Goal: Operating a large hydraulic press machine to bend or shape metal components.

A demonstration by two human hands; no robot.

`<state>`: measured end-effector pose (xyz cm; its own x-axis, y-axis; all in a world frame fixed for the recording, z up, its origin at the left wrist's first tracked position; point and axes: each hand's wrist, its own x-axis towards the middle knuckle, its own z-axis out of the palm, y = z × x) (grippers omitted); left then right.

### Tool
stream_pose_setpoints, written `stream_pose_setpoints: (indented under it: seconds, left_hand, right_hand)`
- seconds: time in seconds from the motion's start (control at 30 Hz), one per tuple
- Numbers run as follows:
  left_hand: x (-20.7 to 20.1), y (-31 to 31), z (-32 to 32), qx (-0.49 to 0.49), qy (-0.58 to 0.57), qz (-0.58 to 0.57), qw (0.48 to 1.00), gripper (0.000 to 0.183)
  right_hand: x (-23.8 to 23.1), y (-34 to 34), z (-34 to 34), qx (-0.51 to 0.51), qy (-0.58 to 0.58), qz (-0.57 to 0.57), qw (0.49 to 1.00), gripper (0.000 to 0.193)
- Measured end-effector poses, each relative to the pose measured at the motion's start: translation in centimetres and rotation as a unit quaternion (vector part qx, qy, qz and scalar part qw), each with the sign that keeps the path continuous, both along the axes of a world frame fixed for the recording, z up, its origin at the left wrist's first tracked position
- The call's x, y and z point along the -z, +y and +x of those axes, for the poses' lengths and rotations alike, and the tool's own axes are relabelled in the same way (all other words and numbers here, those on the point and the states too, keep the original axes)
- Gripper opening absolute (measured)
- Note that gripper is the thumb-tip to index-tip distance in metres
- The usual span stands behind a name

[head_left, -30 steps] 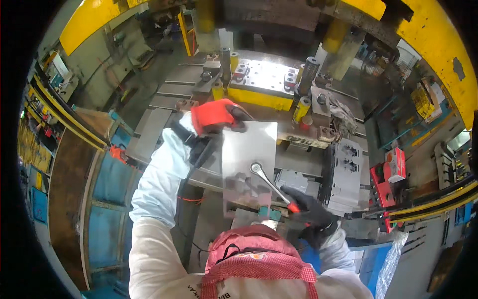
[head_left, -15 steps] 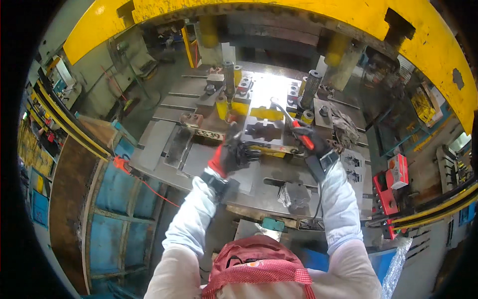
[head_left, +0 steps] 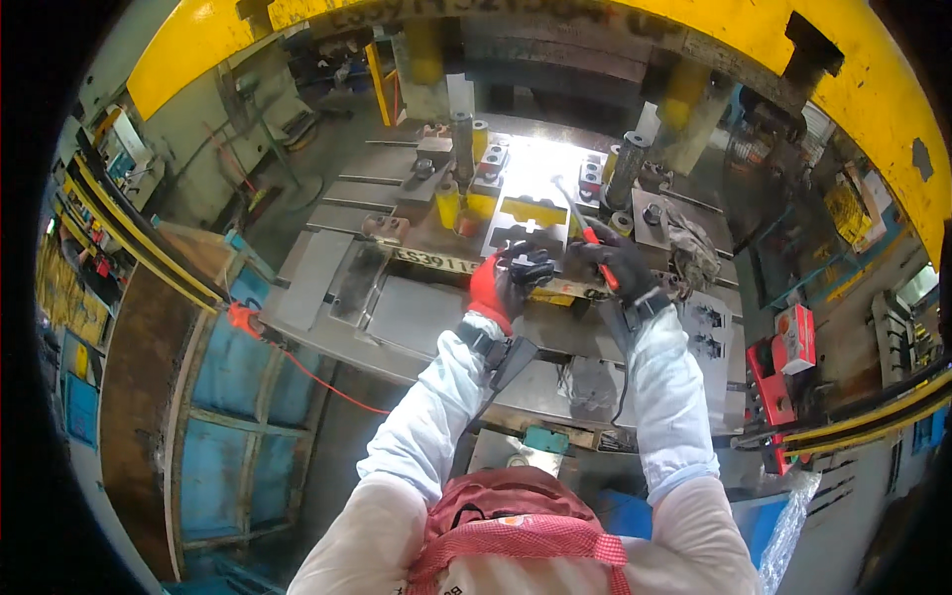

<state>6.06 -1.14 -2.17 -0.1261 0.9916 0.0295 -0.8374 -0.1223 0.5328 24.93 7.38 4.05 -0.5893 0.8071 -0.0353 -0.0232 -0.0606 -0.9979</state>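
Note:
My right hand (head_left: 623, 268), in a dark glove, is closed round the red handle of a long tool (head_left: 579, 216). Its thin, pale metal shaft points away to the left, over the bright middle of a press die (head_left: 493, 226). Left of it, my left hand (head_left: 516, 281) in a red and black glove hovers at the front of the die. Its fingers are loosely bent and apart, and nothing shows in them. The hand partly covers a dark cut-out shape (head_left: 524, 234) in the die's plate. Both wrists carry dark strapped-on devices.
Guide posts (head_left: 627, 169) and yellow cylinders (head_left: 448, 205) rise around the die. A yellow press beam (head_left: 873, 99) arches overhead. A crumpled grey cloth (head_left: 691, 243) lies at the right, near a flat cut metal part (head_left: 707, 344). A blue-panelled frame (head_left: 233, 372) stands at left.
My left hand has moved right and away from me, up to the die and closer to my right hand. My right hand keeps the red-handled tool, its shaft now slightly more upright.

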Motion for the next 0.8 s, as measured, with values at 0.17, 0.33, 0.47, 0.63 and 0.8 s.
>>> stream_pose_setpoints:
  seconds: [0.17,0.33,0.47,0.63,0.8]
  left_hand:
    - [0.0,0.4,0.1,-0.006,-0.019,-0.050,0.999,0.035]
    - [-0.3,0.2,0.0,0.011,-0.061,-0.063,0.996,0.035]
    - [-0.4,0.4,0.1,0.001,-0.061,-0.087,0.994,0.033]
    - [-0.3,0.7,0.0,0.000,-0.039,-0.078,0.996,0.031]
    - [0.5,1.0,-0.1,0.003,-0.019,-0.064,0.998,0.030]
  right_hand:
    - [2.3,-10.9,6.1,0.131,0.050,0.067,0.988,0.060]
    - [11.1,-25.1,13.5,0.314,-0.048,-0.062,0.946,0.059]
    - [16.3,-29.6,17.9,0.233,-0.238,0.228,0.915,0.048]
    - [18.9,-30.3,17.5,0.314,-0.113,-0.156,0.930,0.039]
    - [19.0,-30.3,17.0,0.314,-0.123,-0.175,0.925,0.046]
